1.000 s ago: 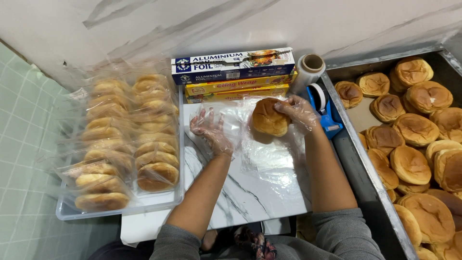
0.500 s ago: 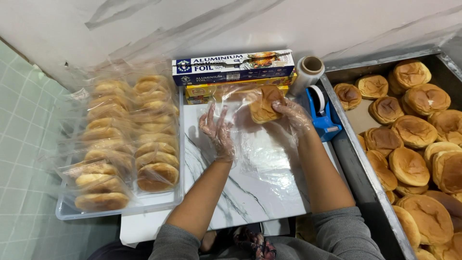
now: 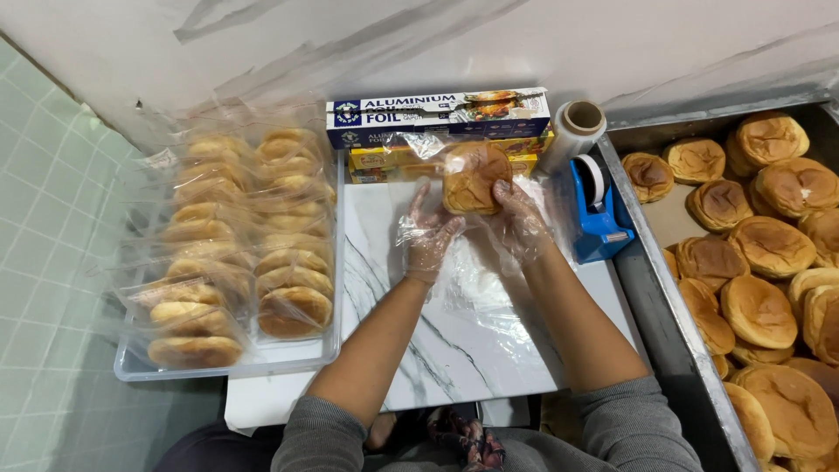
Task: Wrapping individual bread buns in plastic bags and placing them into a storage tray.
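1. Two gloved hands worked in the head view: the right hand (image 3: pixel 517 210) gripped a round golden-brown bun (image 3: pixel 473 177) inside a clear plastic bag (image 3: pixel 489 253), raised just above the white marbled counter (image 3: pixel 419 350).
2. Fingers half spread, the left hand (image 3: pixel 428 234) touched the bag's near edge beside the bun and clasped nothing firmly.
3. Already bagged buns filled two rows in the clear plastic tray (image 3: pixel 229 367) on the left, which looked nearly full.
4. Many bare buns lay waiting in the metal tray (image 3: pixel 664 306) on the right, so much work seemingly remained.
5. Beyond sat a blue tape dispenser (image 3: pixel 597 210), a cling-film roll (image 3: pixel 575 131) and stacked foil boxes (image 3: pixel 437 114); the bag was unsealed.
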